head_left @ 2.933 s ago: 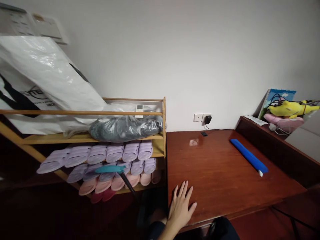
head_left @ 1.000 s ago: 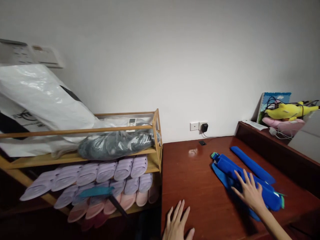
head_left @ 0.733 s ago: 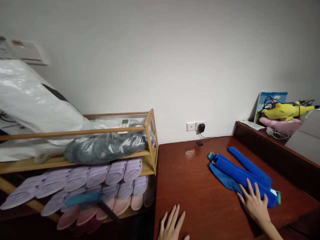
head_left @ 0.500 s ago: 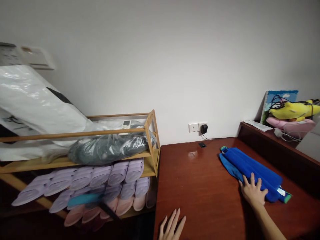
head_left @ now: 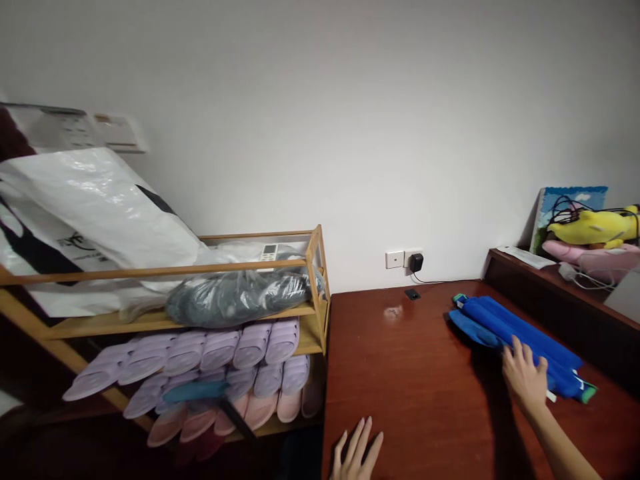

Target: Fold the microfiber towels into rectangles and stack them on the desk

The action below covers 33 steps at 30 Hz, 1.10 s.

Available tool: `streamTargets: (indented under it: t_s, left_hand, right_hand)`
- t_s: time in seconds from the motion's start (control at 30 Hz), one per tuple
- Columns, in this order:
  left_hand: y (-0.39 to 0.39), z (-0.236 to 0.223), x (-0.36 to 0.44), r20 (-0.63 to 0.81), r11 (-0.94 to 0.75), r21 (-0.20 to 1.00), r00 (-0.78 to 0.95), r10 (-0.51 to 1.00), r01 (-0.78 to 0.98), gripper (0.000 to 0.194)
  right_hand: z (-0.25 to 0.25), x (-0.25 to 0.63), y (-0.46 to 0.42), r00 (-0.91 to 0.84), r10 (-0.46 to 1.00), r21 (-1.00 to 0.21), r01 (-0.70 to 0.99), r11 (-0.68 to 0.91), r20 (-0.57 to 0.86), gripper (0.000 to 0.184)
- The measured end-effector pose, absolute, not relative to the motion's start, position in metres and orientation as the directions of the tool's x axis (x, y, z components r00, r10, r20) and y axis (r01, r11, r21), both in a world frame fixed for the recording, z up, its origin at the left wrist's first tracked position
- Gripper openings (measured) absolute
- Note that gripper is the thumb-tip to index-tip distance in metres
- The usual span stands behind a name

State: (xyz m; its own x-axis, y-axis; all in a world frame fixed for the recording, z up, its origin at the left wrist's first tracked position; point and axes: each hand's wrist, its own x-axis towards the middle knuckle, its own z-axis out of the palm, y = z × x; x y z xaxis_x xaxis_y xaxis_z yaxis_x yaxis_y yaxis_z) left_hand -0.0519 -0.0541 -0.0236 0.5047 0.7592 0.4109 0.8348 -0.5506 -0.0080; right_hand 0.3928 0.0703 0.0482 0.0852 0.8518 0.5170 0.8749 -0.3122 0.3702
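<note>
On the right part of the reddish-brown table [head_left: 390, 373] is a long, folded blue fabric bundle [head_left: 530, 327] with green ends and a pale tag. Its exact kind cannot be made out. My right hand [head_left: 525, 380] is closed on its near edge, fingers over the top and part of the grip hidden. The lighter blue flap [head_left: 474, 328] on the left side is raised, casting a dark shadow on the tabletop. Lower left, my left hand [head_left: 356, 453] lies flat near the table's left edge, fingers spread, holding nothing.
A wooden rack [head_left: 320, 293] on the left holds purple slippers [head_left: 220, 348], pink slippers [head_left: 263, 408], a white bag [head_left: 100, 213] and a plastic-wrapped grey bundle [head_left: 240, 297]. A raised ledge [head_left: 560, 307] at right carries a yellow plush toy [head_left: 595, 228]. A plug [head_left: 416, 263] sits in the wall.
The view has swung slightly left. My right hand's spread fingers have drawn together on the blue bundle, whose near side and flap are now lifted. My left hand stays flat.
</note>
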Motion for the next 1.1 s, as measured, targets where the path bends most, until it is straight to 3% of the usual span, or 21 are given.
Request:
streamTargets:
  t_s: [0.13, 0.23, 0.33, 0.43, 0.6, 0.73, 0.9, 1.0, 1.1]
  left_hand:
    - [-0.057, -0.018, -0.05, 0.405, -0.55, 0.002, 0.503, 0.764, 0.835, 0.074]
    - [-0.061, -0.014, -0.047, 0.36, -0.539, 0.039, 0.492, 0.793, 0.841, 0.077]
    - [-0.067, -0.005, -0.043, 0.322, -0.518, 0.097, 0.466, 0.824, 0.85, 0.08]
    - [-0.075, 0.007, -0.041, 0.285, -0.494, 0.154, 0.44, 0.851, 0.856, 0.079]
    - [-0.085, 0.023, -0.038, 0.273, -0.471, 0.217, 0.41, 0.87, 0.855, 0.069]
    - [-0.087, 0.026, -0.036, 0.269, -0.461, 0.224, 0.4, 0.876, 0.859, 0.064]
    - [-0.09, 0.028, -0.034, 0.246, -0.454, 0.22, 0.401, 0.882, 0.863, 0.061]
    - [-0.092, 0.031, -0.033, 0.239, -0.45, 0.234, 0.398, 0.886, 0.862, 0.06]
    - [-0.093, 0.034, -0.033, 0.231, -0.451, 0.253, 0.399, 0.887, 0.856, 0.06]
  right_hand:
    - [0.029, 0.358, 0.041, 0.033, 0.899, 0.266, 0.95, -0.164, 0.437, 0.034]
    - [0.009, 0.334, 0.015, -0.003, 0.949, 0.043, 0.999, -0.011, 0.316, 0.039]
    - [-0.004, 0.317, -0.009, 0.053, 0.959, -0.132, 0.991, -0.017, 0.278, 0.05]
    - [-0.008, 0.301, -0.026, 0.094, 0.948, -0.137, 0.989, -0.054, 0.305, 0.055]
    - [0.003, 0.255, -0.051, 0.017, 0.936, -0.076, 0.997, 0.01, 0.35, 0.049]
    - [0.016, 0.212, -0.073, -0.078, 0.91, 0.033, 0.997, 0.071, 0.408, 0.045]
    - [0.016, 0.2, -0.072, -0.116, 0.925, 0.085, 0.992, 0.091, 0.362, 0.034]
    - [0.016, 0.209, -0.062, -0.136, 0.919, -0.003, 0.989, 0.148, 0.369, 0.036]
    - [0.023, 0.215, -0.056, -0.06, 0.933, -0.282, 0.945, 0.168, 0.355, 0.026]
